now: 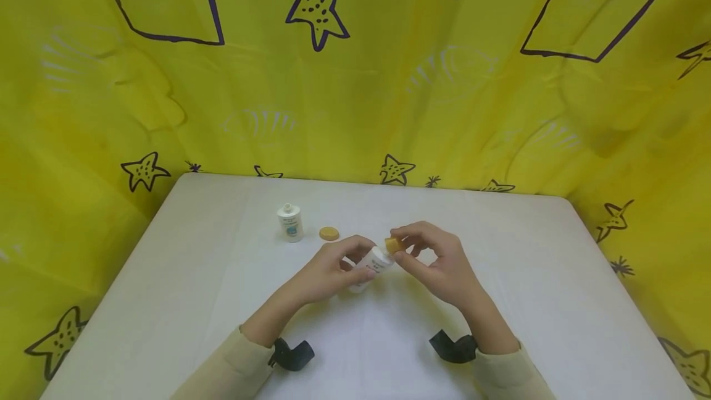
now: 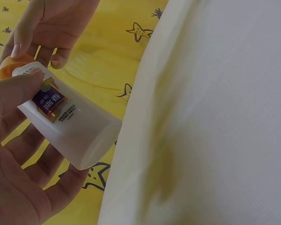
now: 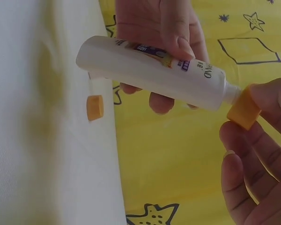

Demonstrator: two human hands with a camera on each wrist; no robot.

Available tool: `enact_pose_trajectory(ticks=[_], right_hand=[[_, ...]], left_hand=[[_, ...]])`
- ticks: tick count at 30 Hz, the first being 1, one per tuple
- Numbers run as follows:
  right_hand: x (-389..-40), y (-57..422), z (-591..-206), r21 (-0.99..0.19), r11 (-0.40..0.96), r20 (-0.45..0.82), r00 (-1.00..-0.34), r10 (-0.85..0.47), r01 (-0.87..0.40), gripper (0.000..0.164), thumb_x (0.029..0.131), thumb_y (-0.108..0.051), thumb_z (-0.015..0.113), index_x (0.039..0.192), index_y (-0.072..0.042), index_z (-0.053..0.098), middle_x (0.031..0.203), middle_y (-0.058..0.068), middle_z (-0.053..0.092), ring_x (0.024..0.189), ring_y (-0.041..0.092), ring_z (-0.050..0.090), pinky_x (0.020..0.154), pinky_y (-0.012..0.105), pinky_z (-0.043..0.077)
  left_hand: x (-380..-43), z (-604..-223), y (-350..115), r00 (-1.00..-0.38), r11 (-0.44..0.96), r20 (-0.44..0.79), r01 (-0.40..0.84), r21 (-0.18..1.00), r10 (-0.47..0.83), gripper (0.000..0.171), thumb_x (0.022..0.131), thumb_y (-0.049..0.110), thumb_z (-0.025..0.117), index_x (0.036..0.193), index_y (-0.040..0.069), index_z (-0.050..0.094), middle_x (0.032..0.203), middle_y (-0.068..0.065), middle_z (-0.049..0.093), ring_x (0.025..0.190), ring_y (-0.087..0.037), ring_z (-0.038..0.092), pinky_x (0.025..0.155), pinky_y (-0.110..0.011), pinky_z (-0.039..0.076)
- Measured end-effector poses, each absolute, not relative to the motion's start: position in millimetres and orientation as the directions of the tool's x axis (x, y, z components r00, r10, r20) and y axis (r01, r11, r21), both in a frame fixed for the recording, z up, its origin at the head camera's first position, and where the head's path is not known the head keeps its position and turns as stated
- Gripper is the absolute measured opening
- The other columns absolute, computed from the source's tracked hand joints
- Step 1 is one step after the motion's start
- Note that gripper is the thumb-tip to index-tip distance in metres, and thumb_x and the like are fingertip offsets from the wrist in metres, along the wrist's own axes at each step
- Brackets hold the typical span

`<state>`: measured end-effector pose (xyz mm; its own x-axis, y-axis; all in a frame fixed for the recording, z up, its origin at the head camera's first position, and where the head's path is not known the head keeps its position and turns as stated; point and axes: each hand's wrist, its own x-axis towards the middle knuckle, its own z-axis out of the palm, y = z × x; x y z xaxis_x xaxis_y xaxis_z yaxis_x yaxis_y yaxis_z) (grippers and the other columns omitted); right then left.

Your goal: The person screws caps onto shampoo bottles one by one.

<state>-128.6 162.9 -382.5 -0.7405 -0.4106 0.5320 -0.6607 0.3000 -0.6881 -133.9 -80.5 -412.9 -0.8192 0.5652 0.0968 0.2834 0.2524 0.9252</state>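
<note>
My left hand (image 1: 333, 270) grips a white plastic bottle (image 1: 369, 264) around its body, thumb across the printed label. The bottle is tilted, its neck pointing up toward the right. Between the thumb and fingers of my right hand (image 1: 436, 258) is an orange cap (image 1: 394, 245), pinched right at the mouth of the bottle. In the right wrist view a short piece of the bottle's narrow neck (image 3: 232, 93) shows beside the cap (image 3: 244, 108). The left wrist view shows the label (image 2: 50, 101) facing up past the thumb.
A second white bottle (image 1: 291, 223) stands uncapped on the white table (image 1: 222, 301), toward the back left. Another orange cap (image 1: 329, 233) lies to its right. A yellow patterned curtain (image 1: 355, 97) hangs behind the table. Black straps with mounts (image 1: 291, 354) sit at both wrists.
</note>
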Motion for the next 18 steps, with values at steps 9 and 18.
enact_pose_trajectory(ticks=[9,18], right_hand=[[-127.8,161.2,-381.5,-0.659,0.313,0.533,-0.718,-0.449,-0.684,0.034,0.084,-0.002,0.077,0.115,-0.015,0.070,0.108,-0.001,0.071,0.086,0.010,0.065,0.066,0.024,0.054],[-125.6,159.1,-381.6,-0.664,0.325,0.511,-0.726,-0.459,-0.673,0.026,0.086,-0.005,0.077,0.107,-0.017,0.069,0.104,-0.004,0.072,0.088,0.009,0.065,0.066,0.024,0.055]], left_hand=[[-132.3,-408.2,-83.3,-0.825,0.270,0.091,0.284,0.920,0.558,0.034,0.092,0.025,0.073,0.124,0.022,0.063,0.108,0.010,0.067,0.100,-0.010,0.063,0.085,-0.036,0.055],[-132.2,-406.0,-85.9,-0.808,0.266,0.086,0.290,0.920,0.583,0.034,0.092,0.025,0.073,0.124,0.022,0.063,0.107,0.011,0.067,0.098,-0.011,0.063,0.084,-0.038,0.055]])
